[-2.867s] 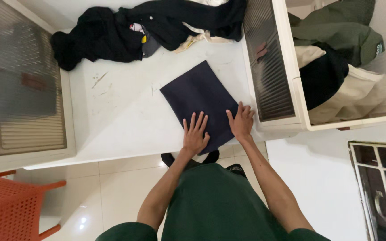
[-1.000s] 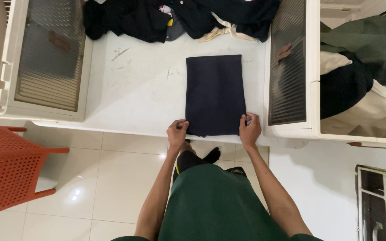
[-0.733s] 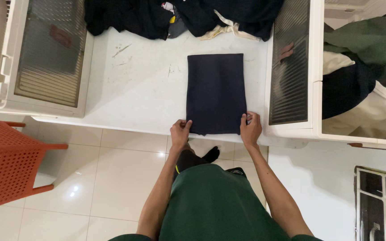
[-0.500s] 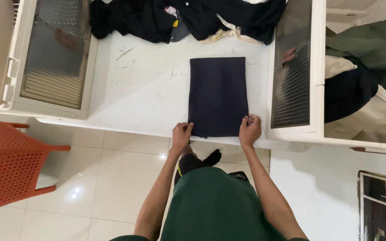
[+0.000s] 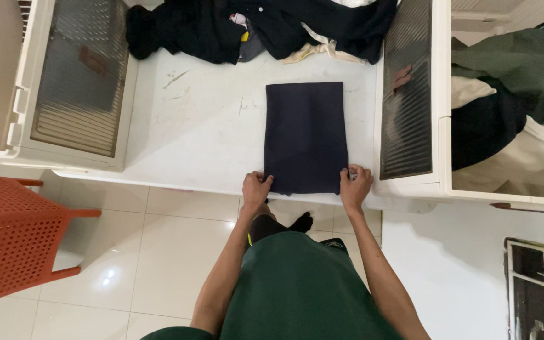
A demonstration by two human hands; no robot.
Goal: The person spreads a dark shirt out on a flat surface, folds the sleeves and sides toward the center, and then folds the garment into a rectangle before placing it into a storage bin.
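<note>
A folded dark navy cloth (image 5: 305, 135) lies as a neat upright rectangle on the white shelf (image 5: 196, 145). My left hand (image 5: 256, 189) pinches its near left corner at the shelf's front edge. My right hand (image 5: 354, 187) pinches its near right corner. Both hands have fingers curled on the cloth's bottom hem.
A heap of black and cream clothes (image 5: 253, 25) lies at the back of the shelf. Open cabinet doors with ribbed glass stand at left (image 5: 73, 82) and right (image 5: 407, 94). Green, black and cream garments (image 5: 511, 107) fill the right compartment. An orange plastic chair (image 5: 14, 239) stands on the tiled floor.
The cloth went from slanted, under my flat palms, to squared to the shelf edge. My hands moved to its near corners and closed on them.
</note>
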